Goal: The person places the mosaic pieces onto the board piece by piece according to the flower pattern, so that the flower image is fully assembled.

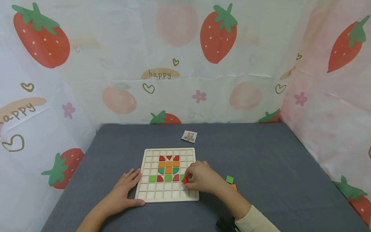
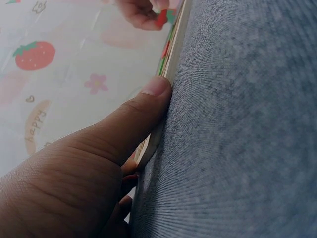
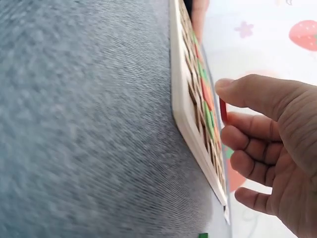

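A pale wooden grid board (image 1: 150,195) lies on the table, with red, orange and green tiles set in its cells. My left hand (image 1: 123,193) rests against the board's left side, fingers loosely straight and thumb at the near left corner. The left wrist view shows that thumb (image 2: 156,87) touching the board's edge. Over the right part of the board, my right hand (image 1: 203,177) pinches a small red tile (image 1: 185,181) between thumb and fingers. From the right wrist view, this red tile (image 3: 223,111) is held on edge, just above the board. A light green tile (image 1: 182,177) lies partly hidden beside it.
To the right of the board, a loose green tile (image 1: 230,179) and an orange tile (image 1: 233,187) lie on the grey cloth (image 1: 275,167), the orange partly behind my forearm. Beyond the board lies a small pattern card (image 1: 189,136). A black object (image 1: 226,224) shows by the right sleeve.
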Motion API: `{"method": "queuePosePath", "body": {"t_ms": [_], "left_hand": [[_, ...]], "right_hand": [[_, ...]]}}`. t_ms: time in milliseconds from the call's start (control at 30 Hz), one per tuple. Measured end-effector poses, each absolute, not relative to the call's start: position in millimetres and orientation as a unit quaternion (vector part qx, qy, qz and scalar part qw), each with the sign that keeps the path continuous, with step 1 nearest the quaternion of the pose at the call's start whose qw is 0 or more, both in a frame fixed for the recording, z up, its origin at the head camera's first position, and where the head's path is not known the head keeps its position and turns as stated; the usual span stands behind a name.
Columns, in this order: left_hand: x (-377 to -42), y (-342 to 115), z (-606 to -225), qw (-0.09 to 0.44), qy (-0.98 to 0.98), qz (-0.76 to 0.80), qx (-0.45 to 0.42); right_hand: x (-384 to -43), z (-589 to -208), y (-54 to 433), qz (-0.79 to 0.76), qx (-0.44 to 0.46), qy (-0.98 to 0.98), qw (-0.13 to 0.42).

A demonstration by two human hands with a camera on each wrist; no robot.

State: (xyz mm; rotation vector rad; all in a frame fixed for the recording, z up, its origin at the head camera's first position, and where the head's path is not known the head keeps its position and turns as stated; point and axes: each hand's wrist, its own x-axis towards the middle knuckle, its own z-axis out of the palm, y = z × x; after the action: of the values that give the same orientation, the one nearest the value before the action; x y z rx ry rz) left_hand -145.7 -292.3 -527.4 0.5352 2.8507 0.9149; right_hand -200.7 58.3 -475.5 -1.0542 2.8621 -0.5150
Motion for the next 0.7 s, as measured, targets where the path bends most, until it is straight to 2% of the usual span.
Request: {"method": "queuePosePath", "body": {"t_ms": [700], "left_hand": [[-146.6, -292.6, -527.3, 0.060, 0.932, 0.314, 0.172]], "right_hand": [[-191.6, -481.4, 48.5, -0.127, -0.312, 0.941, 0.017]]}}
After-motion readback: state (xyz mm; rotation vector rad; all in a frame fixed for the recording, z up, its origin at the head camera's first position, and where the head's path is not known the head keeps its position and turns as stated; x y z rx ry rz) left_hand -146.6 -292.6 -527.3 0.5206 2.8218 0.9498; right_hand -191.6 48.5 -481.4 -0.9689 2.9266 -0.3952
